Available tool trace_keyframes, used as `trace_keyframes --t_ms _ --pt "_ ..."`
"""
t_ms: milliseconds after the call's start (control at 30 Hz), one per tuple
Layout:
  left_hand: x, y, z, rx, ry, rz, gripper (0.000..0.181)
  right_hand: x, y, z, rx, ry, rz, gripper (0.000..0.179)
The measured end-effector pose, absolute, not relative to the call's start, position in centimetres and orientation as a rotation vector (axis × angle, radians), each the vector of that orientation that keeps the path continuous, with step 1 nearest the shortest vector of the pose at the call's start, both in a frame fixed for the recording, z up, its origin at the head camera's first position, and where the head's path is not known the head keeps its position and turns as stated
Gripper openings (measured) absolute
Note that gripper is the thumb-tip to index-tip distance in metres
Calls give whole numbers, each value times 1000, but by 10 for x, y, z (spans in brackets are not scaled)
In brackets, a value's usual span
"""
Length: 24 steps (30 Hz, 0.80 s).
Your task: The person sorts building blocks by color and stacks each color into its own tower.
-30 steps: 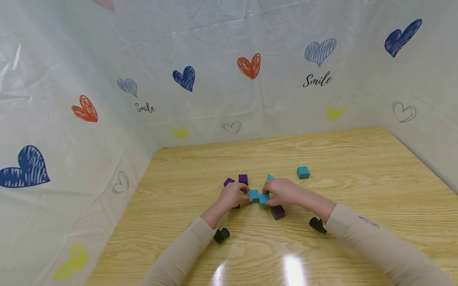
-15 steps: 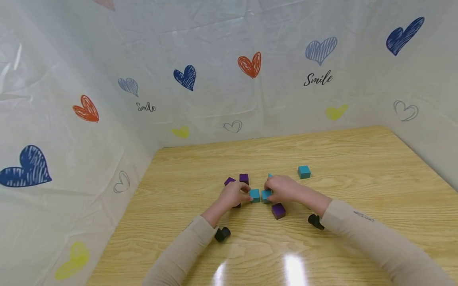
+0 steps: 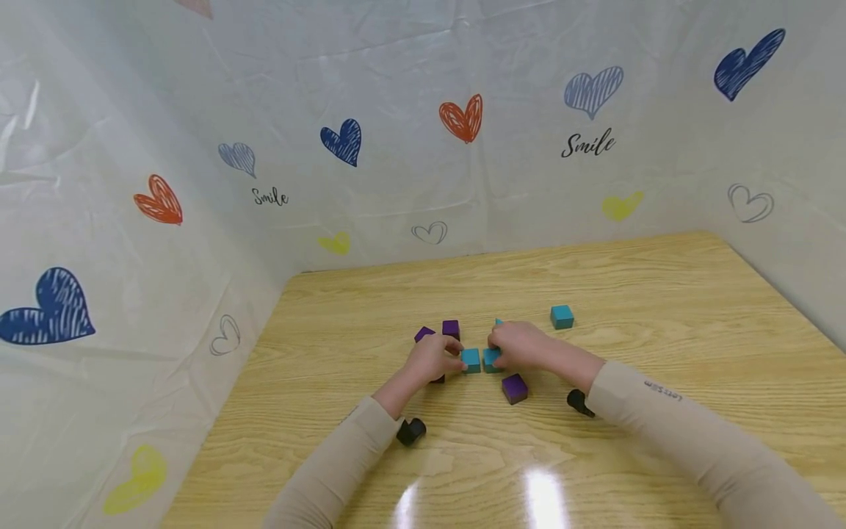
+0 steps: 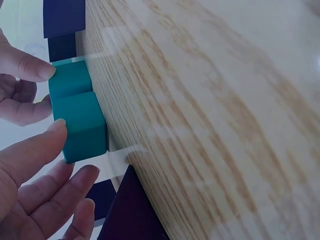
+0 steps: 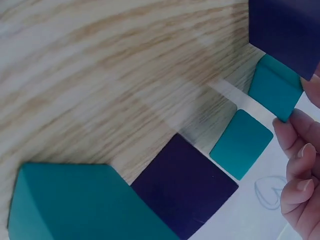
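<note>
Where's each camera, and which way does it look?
Head: on the head, facing forward and down at the table; left hand, right hand and sleeves show.
Left wrist: on that wrist, facing two blue cubes; both hands' fingers show.
Right wrist: on that wrist, facing purple blocks; fingers show, whose unclear.
Head and left wrist share those cubes.

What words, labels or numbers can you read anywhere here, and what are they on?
"Smile": on the sheet, right of the head picture's centre.
"Smile": on the sheet again, left of centre.
Right sleeve: small lettering, too small and blurred to read.
Left sleeve: a faint mark, too small to read.
Blocks: no text that I can see.
</note>
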<state>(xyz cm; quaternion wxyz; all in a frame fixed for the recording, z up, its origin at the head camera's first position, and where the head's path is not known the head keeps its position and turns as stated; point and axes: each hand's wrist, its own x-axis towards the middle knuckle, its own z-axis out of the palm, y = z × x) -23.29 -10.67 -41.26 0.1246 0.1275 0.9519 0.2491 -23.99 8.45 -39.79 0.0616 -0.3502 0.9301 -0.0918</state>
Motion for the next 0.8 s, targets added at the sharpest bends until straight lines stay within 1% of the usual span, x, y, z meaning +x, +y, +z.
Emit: trace_keyframes --t_ms 100,433,800 --pt "-233 -107 -412 370 2772 722 32 -240 84 -398 -1039 2810 -289 9" --pt "-235 -107 -412 379 2769 729 33 -242 79 -400 -975 2805 -336 18" --pt "-233 -108 -413 395 2755 768 33 -240 74 -397 -911 2812 -374 11"
